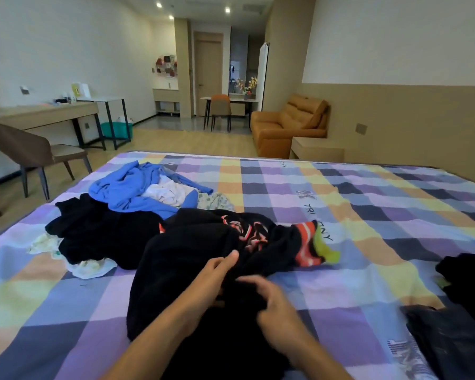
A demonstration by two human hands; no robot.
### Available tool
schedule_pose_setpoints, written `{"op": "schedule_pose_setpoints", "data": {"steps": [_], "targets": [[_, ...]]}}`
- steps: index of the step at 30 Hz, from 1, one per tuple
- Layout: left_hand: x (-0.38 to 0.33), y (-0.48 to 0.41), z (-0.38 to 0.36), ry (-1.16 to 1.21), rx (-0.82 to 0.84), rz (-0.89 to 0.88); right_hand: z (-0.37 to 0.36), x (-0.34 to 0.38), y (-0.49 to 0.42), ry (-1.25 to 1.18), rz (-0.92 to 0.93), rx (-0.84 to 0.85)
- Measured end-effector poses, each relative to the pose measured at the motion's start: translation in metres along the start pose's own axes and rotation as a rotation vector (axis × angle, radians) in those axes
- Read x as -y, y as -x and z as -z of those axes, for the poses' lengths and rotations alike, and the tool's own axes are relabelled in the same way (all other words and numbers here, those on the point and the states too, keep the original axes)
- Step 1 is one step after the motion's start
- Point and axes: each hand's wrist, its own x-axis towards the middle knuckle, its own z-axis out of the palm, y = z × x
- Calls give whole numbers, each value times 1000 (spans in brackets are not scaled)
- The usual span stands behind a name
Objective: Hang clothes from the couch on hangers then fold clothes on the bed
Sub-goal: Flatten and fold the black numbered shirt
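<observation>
Gripping the black sweater [192,242] close together, the left hand [209,281] and right hand [272,305] bunch its fabric on the checked bedsheet [354,215], near a clothes pile [126,193].

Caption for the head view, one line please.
The left hand and right hand hold a black garment on the plaid bed; unfolded clothes lie piled beside it.

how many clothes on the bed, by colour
black or dark garments: 4, black pile garment, striped black garment, black right-edge garment, dark folded garment
blue garment: 1
white garment: 1
pale printed cloths: 2, near pale cloth, far pale cloth
total: 8, if the pale cloths are separate
</observation>
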Motion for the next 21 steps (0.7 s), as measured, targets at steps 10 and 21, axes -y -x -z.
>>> {"op": "schedule_pose_setpoints", "data": {"steps": [10,21], "targets": [[3,30,56,-524,90,-372,61,54,27,-52,141,110],[-46,42,155,-1543,-627,-182,-26,-27,-85,841,296,223]]}}
